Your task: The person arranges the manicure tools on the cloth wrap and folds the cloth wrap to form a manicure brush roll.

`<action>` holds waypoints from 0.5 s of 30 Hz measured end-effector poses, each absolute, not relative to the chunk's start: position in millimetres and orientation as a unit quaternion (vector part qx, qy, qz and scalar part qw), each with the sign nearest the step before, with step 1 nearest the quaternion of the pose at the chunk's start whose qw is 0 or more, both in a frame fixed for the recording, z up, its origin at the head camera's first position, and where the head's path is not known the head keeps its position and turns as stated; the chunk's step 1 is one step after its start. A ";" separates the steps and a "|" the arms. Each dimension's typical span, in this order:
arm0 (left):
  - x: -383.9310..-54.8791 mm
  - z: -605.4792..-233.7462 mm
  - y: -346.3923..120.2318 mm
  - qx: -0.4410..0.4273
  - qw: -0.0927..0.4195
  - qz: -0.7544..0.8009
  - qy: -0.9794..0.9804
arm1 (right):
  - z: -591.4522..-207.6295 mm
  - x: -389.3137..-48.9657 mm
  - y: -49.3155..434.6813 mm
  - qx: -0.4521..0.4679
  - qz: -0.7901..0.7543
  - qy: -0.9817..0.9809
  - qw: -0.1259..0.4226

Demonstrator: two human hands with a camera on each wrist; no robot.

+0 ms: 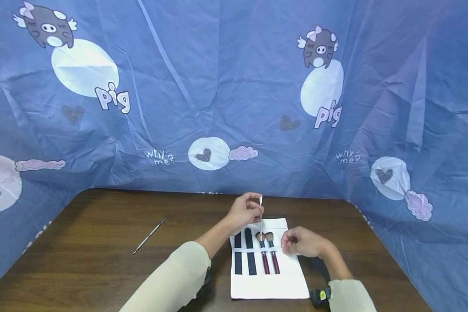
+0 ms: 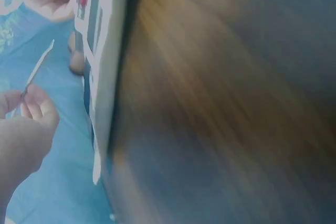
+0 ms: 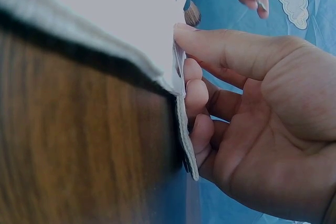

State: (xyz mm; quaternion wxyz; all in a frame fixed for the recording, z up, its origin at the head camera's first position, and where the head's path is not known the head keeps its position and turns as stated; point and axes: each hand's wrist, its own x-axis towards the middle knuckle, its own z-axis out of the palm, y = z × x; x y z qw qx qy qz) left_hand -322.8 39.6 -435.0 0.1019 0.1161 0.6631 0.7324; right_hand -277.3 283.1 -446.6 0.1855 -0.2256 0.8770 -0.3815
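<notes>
My left hand (image 1: 243,210) pinches a thin silver cuticle pusher (image 1: 261,223) near its upper part, holding it upright above a white cloth brush roll (image 1: 269,287). In the left wrist view the cuticle pusher (image 2: 40,66) sticks out past the fingertips. My right hand (image 1: 306,242) is at the roll's right edge, pinching the white elastic band (image 1: 239,250) between thumb and curled fingers. Under that band lie two makeup brushes (image 1: 266,263) with dark red handles and two flat black strips (image 1: 238,262). The lower end of the pusher overlaps the left brush's bristles.
Another slim metal cuticle pusher (image 1: 148,236) lies on the brown wooden table (image 1: 101,242), left of my left arm. Behind the table hangs a blue printed cloth (image 1: 171,104). A dark wrist device (image 1: 320,296) sits on the right wrist.
</notes>
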 end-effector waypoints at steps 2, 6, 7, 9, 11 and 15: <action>-321.9 -434.2 48.0 0.106 0.092 0.738 0.660 | -446.5 -277.1 282.6 -0.226 -0.381 0.877 0.186; -321.5 -435.3 61.9 0.096 0.079 0.748 0.652 | -446.0 -277.4 281.8 -0.233 -0.374 0.878 0.185; -321.8 -436.4 64.8 0.096 0.077 0.750 0.650 | -445.9 -277.5 281.8 -0.234 -0.372 0.879 0.184; -321.8 -438.5 69.9 0.093 0.069 0.754 0.647 | -445.9 -278.0 281.8 -0.236 -0.368 0.880 0.184; -321.7 -440.3 74.4 0.086 0.060 0.757 0.645 | -446.0 -278.3 282.0 -0.236 -0.366 0.881 0.183; -321.3 -444.6 82.3 0.067 0.042 0.759 0.646 | -446.9 -278.0 282.8 -0.232 -0.369 0.881 0.183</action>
